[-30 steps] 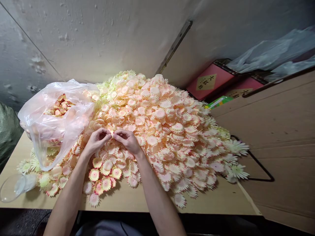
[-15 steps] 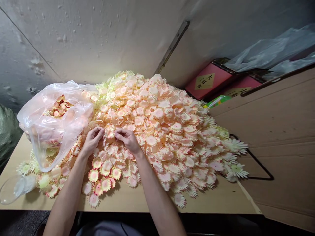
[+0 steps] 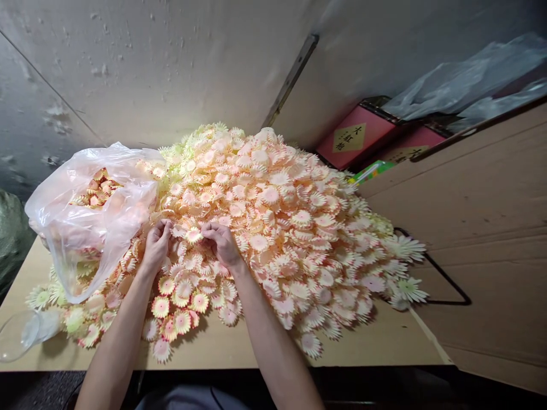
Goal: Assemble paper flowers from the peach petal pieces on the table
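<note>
A big heap of pink, cream and yellow fabric flower petals (image 3: pixel 282 228) covers most of a tan table (image 3: pixel 239 350). My left hand (image 3: pixel 156 245) is curled at the heap's near left side, its fingers pinched on petals. My right hand (image 3: pixel 220 242) is close beside it, fingers bent and pinching the edge of a single flower petal (image 3: pixel 194 234) that lies between the two hands. Both forearms reach up from the table's front edge.
A clear plastic bag (image 3: pixel 89 216) with more flower pieces lies at the left of the heap. A clear plastic cup (image 3: pixel 19 336) lies at the table's front left corner. Pink boxes (image 3: pixel 354 136) and cardboard (image 3: pixel 478 228) stand at the right, a wall behind.
My hands, first pinched together at one point, have moved slightly apart. A petal now shows between them. The view has shifted a little.
</note>
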Motion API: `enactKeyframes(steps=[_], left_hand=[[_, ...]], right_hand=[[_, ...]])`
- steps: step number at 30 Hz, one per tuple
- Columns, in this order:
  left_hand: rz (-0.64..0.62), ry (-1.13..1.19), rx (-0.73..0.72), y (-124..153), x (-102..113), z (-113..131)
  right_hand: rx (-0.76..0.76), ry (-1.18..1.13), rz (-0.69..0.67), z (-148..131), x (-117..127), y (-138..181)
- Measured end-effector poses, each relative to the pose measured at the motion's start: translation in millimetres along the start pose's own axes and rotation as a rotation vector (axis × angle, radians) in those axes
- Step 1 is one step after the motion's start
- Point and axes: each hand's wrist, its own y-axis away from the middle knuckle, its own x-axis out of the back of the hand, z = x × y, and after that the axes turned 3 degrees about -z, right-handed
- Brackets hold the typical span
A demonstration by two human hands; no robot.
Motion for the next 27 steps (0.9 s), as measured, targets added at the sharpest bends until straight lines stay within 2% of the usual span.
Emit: enactKeyframes(steps=[3,6,8,12,20,27], left_hand=[[0.058,0.029,-0.050,-4.1,-2.1,-1.3],[0.154,0.116,-0.129,-8.1,-1.5,2.4],[0.178,0.106,-0.133,-8.0,0.1,6.1],[0.089,-0.032,-0.094,0.8,-0.8,14.3],[-0.219,-0.390,-0.069,14.9,-12.9,25.7],[-0.256,-0.427,-0.042,14.9,-12.4,26.4]], right_hand=[[-0.004,-0.042,-0.010,-1.6,0.4,0.8],[-0.044,-0.149,0.038,-3.0,0.3,1.4],[-0.077,-0.154,0.071,-3.4,-0.5,1.2],[-0.055,-0.042,0.057,-2.7,-2.9,-0.4],[0.005,0.092,-0.058,-3.3,-2.4,2.5],[-0.008,0.135,-0.104,-7.6,-2.4,4.9]])
